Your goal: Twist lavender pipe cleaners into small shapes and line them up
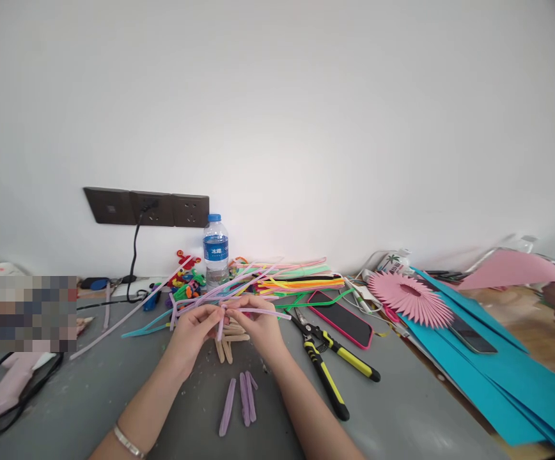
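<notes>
Pinching a lilac pipe cleaner [258,311] between the left grip [195,327] and right grip [261,327], closing both on it at nearly touching fingertips. Holding it above the worktop [392,409], over beige strips [229,342]. Having purple strips [247,397] lying nearer than the grip, yellow-and-black pliers [320,335] resting just to its right. Facing a water bottle [216,249] standing beyond the grip.

Grey table [392,415] (flecked): pruners [323,374], phone [342,320], purple strips [245,399].
</notes>
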`<state>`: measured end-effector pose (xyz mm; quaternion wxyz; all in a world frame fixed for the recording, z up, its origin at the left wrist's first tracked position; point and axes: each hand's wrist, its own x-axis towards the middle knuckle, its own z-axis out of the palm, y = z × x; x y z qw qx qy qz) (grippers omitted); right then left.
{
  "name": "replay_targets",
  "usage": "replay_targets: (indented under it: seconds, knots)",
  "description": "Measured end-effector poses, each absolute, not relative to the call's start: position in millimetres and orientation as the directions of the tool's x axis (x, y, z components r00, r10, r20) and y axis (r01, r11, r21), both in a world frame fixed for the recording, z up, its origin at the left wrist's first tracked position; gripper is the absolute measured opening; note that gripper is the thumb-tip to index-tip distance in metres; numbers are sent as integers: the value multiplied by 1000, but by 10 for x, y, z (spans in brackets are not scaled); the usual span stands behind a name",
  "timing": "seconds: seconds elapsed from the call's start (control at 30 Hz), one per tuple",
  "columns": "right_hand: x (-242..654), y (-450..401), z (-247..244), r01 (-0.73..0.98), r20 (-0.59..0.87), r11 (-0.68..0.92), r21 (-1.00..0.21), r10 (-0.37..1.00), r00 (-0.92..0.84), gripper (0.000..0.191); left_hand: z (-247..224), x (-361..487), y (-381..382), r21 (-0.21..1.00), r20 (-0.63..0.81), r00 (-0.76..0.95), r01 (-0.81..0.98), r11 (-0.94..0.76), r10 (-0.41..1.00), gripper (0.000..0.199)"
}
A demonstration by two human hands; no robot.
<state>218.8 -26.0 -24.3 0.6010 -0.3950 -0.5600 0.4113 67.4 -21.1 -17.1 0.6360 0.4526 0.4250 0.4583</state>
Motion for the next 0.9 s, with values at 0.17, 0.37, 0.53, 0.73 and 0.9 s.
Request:
replay_targets:
  seconds: [0.17, 0.37, 0.53, 0.73, 0.9]
  knots:
    - [2165, -299, -223, -65, 443, 440, -896, 896, -43, 7, -185, 677, -200, 958, -129, 104, -244, 151, 986, 37]
    - [2149, -326, -214, 164, 575, 587, -793, 810, -118, 14, -278, 699, -164, 893, -192, -4, -415, 173, 981, 38]
    - [2126, -336, -247, 196, 573, 585, -787, 811, -116, 8, -262, 743, -196, 841, -207, -3, -512, 176, 978, 36]
    - [2102, -334, -298, 241, 584, 609, -756, 793, -172, 22, -276, 763, -206, 806, -216, -23, -569, 165, 976, 33]
    - [2142, -326, -300, 270, 597, 609, -745, 791, -136, 17, -276, 776, -208, 781, -257, 19, -586, 218, 966, 29]
